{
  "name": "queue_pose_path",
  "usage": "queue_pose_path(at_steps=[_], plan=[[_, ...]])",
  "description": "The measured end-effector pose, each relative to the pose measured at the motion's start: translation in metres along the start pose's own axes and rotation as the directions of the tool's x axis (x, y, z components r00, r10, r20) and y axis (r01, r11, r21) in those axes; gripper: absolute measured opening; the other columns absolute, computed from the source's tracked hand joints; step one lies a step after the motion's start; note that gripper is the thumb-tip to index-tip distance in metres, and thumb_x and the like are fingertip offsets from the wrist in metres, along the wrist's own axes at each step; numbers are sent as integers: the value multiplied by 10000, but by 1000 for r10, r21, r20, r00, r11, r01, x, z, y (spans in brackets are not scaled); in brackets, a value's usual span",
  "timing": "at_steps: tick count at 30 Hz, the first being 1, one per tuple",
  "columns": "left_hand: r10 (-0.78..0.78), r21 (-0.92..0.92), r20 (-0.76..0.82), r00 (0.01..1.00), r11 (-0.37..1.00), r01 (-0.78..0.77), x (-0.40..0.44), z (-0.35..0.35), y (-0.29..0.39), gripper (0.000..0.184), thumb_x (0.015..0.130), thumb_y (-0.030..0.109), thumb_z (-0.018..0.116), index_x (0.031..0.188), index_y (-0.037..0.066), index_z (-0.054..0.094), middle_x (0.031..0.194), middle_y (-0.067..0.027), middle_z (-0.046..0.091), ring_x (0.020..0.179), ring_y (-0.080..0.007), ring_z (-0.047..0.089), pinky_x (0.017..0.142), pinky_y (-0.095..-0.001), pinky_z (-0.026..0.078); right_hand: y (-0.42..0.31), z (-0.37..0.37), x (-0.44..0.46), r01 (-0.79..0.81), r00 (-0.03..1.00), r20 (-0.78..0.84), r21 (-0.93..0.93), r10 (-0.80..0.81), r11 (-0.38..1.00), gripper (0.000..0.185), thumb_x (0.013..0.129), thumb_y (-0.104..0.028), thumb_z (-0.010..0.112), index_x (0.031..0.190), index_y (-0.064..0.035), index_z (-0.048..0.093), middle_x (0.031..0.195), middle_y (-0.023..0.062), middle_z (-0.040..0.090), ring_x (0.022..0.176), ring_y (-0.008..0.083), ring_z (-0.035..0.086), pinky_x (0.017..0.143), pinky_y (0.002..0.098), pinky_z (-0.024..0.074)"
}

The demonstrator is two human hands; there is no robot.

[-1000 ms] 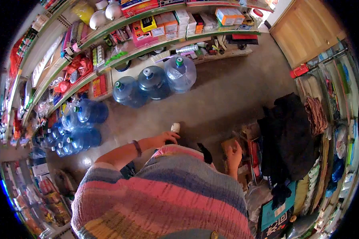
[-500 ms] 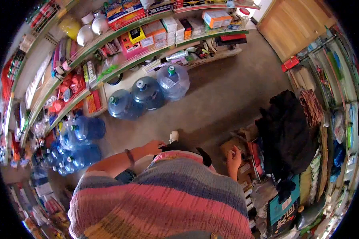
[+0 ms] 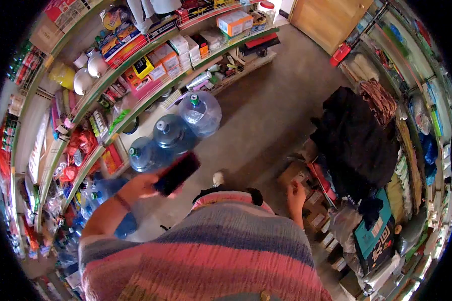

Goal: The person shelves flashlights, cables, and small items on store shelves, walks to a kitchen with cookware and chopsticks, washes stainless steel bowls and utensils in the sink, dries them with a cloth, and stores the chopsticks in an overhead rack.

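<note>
A black smartphone (image 3: 177,174) is in my left hand (image 3: 141,185), its dark screen facing up. The fingers wrap round its lower left end, over the floor in front of the water jugs. My right hand (image 3: 296,194) hangs low on the other side with its fingers curled together. Whether anything small is inside them I cannot make out. Just beside that hand are cardboard boxes (image 3: 316,215). Three large blue water jugs, the nearest a clear blue jug (image 3: 144,154), stand in a row at the foot of the shelves.
Stocked shelves (image 3: 155,95) curve along the left. More blue jugs (image 3: 125,226) stand behind my left arm. A black cloth heap (image 3: 356,145) and a teal and black box (image 3: 374,236) line the right side. A wooden door (image 3: 329,22) is at the far end.
My left hand has moved out from my waist to the left, and a smartphone now shows in it. My right hand stays low, its fingers still curled. The view has shifted slightly.
</note>
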State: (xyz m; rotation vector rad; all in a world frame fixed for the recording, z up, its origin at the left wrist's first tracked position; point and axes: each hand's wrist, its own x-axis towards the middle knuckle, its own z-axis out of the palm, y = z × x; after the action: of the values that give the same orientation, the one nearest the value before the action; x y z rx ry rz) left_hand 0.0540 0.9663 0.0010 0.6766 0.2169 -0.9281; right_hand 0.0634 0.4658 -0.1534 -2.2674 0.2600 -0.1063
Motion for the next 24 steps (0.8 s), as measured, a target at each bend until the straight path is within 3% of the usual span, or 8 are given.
queue_pose_path(at_steps=[2, 4, 6, 9, 10, 13, 14, 24], plan=[[186, -52, -28, 982, 981, -187, 43, 34, 14, 944, 611, 305, 736, 1390, 108, 239, 1265, -171, 429, 1122, -315, 464, 925, -435, 383, -9, 3, -3, 3, 1000, 11, 8, -3, 1000, 334, 804, -90, 596, 1124, -4, 551, 1037, 168, 607, 914, 286, 602, 795, 352, 476], [369, -51, 168, 914, 929, -366, 86, 66, 25, 958, 600, 307, 728, 1393, 104, 230, 1318, -189, 390, 1199, -344, 410, 999, -462, 324, -32, 1, -3, 8, 1000, 3, 73, -8, 997, 328, 807, -105, 594, 1117, -8, 554, 1038, 166, 602, 917, 298, 595, 805, 357, 469], [444, -136, 292, 847, 896, -423, 121, 97, 26, 906, 616, 294, 671, 1386, 67, 250, 1393, -224, 297, 1260, -371, 344, 1046, -489, 268, -29, 3, -5, -14, 1000, -3, 55, 14, 998, 327, 808, -117, 591, 1117, -15, 555, 1042, 165, 598, 934, 297, 590, 813, 355, 465], [417, -213, 435, 798, 909, -359, 158, 138, 31, 909, 609, 297, 662, 1387, 64, 254, 1389, -226, 302, 1241, -370, 371, 1037, -498, 283, -19, 2, -10, 16, 998, -57, 31, -14, 999, 334, 815, -107, 590, 1137, -32, 543, 1031, 135, 609, 909, 241, 604, 794, 323, 473], [431, -206, 490, 758, 902, -380, 170, 147, 31, 843, 710, 398, 609, 1388, 55, 243, 1383, -228, 309, 1198, -362, 425, 992, -495, 347, -15, 1, -13, 32, 996, -79, 20, -31, 999, 339, 817, -98, 591, 1147, -38, 537, 1025, 120, 616, 893, 212, 613, 782, 308, 478], [405, -358, 452, 795, 899, -254, 184, 175, 27, 808, 807, 558, 483, 1386, 51, 239, 1371, -232, 324, 1144, -357, 472, 933, -491, 405, -11, -4, -25, -69, 995, -66, 77, 74, 995, 345, 814, -91, 592, 1151, -40, 537, 1039, 121, 614, 909, 212, 613, 791, 314, 478], [422, -371, 465, 778, 891, -261, 191, 179, 23, 848, 821, 675, 337, 1386, 51, 235, 1357, -234, 340, 1108, -355, 496, 894, -484, 433, -16, -8, -30, -89, 993, -72, 64, 93, 994, 344, 814, -88, 590, 1151, -41, 537, 1044, 121, 613, 916, 213, 612, 793, 313, 477], [289, -368, 495, 820, 924, -103, 214, 196, 8, 837, 828, 671, 323, 1387, 55, 232, 1355, -232, 342, 1107, -362, 494, 883, -497, 438, -24, -22, -51, -183, 971, -137, 109, 197, 977, 342, 814, -78, 584, 1150, -31, 538, 1046, 129, 615, 931, 216, 612, 800, 307, 474]])
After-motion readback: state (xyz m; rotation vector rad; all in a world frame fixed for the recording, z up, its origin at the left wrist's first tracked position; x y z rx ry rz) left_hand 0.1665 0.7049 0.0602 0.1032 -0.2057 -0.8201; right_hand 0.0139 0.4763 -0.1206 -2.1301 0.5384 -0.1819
